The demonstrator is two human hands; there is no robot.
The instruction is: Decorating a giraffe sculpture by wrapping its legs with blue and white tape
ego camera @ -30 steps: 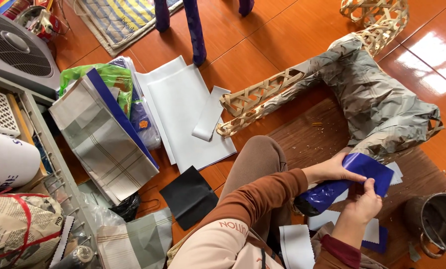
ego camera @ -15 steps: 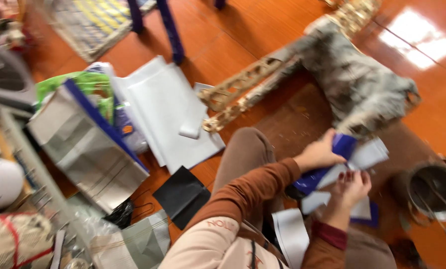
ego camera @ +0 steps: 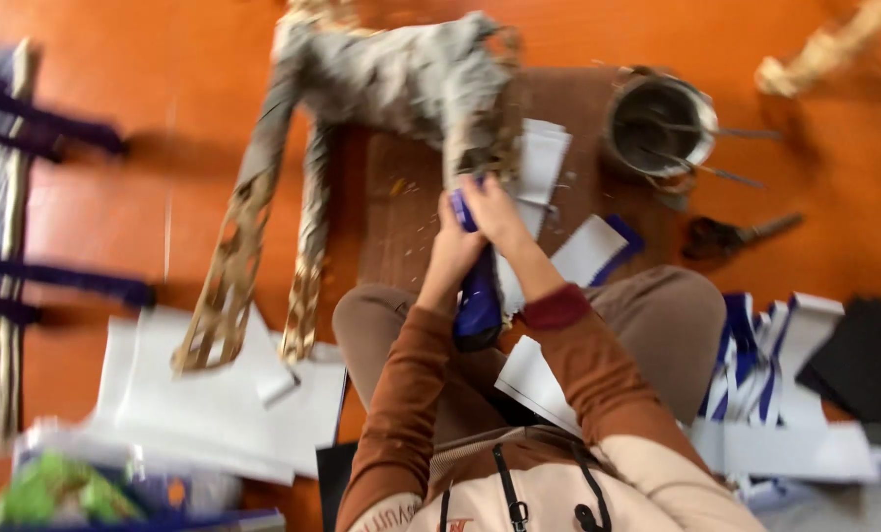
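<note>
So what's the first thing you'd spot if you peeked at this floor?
Probably the big grey papered frame figure standing on the orange floor at the top middle. Just below it, the left hand and right hand grip a shiny blue paper sheet. A round metal pot sits at the upper right.

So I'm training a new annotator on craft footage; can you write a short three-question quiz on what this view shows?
1. True or false: both the left hand and the right hand grip the blue sheet.
2. What sits to the right of the paper-covered frame? A) a metal pot B) a glass jar C) a basket
3. Fill in: the scissors lie on the orange ____.

Key: 1 true; 2 A; 3 floor.
</note>
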